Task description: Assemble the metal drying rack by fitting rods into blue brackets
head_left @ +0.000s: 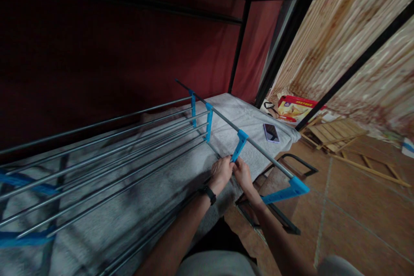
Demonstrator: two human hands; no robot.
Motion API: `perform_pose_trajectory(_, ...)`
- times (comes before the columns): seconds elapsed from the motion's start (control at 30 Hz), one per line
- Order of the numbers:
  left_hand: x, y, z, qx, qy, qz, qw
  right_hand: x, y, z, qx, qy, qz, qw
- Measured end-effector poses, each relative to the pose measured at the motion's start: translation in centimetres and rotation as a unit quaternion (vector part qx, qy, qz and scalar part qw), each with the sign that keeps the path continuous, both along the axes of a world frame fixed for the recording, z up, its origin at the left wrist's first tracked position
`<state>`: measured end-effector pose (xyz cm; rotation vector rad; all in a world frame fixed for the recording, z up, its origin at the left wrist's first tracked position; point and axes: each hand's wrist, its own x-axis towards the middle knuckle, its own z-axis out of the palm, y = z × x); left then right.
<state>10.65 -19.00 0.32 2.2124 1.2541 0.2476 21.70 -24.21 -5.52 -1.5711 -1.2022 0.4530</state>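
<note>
A metal rack of grey rods [136, 138] with blue plastic brackets lies across the bed. My left hand [221, 171], with a dark watch on its wrist, is closed around the lower end of a blue plastic bracket [239, 144]. Close against it, my right hand [242, 173] grips the same end from the other side. The bracket hangs from a long grey tube [265, 154]. At the tube's near end sits another blue bracket [293, 189], beside my right forearm. My fingertips are partly hidden.
A grey blanket [110, 207] covers the bed, with a phone [271, 133] near its far edge. Black bed-frame posts [239, 47] stand beyond. A dark metal chair [281, 215] is right of my hands. On the tiled floor lie a red box [296, 110] and wooden slats [339, 131].
</note>
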Motion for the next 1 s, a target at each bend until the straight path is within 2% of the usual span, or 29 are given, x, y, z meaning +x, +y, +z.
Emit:
perform_pose_trajectory(0.3, 0.0, -0.4, 0.7, -0.01, 0.003, -0.004, 1.0, 0.0, 0.0, -0.3, 0.0, -0.006, -0.015, 1.0)
perform_pose_trajectory(0.7, -0.1, -0.1, 1.1, -0.023, 0.015, -0.024, 0.999, -0.3, -0.1, 0.6, -0.01, 0.009, -0.006, 1.0)
perform_pose_trajectory(0.87, -0.3, -0.2, 0.8, -0.015, 0.01, -0.039, 0.999, -0.3, -0.1, 0.4, -0.009, 0.008, -0.003, 1.0)
perform_pose_trajectory(1.0, -0.8, -0.9, 0.6, 0.027, 0.018, -0.038, 0.999, -0.1, 0.0, 0.0, -0.011, 0.006, -0.001, 1.0)
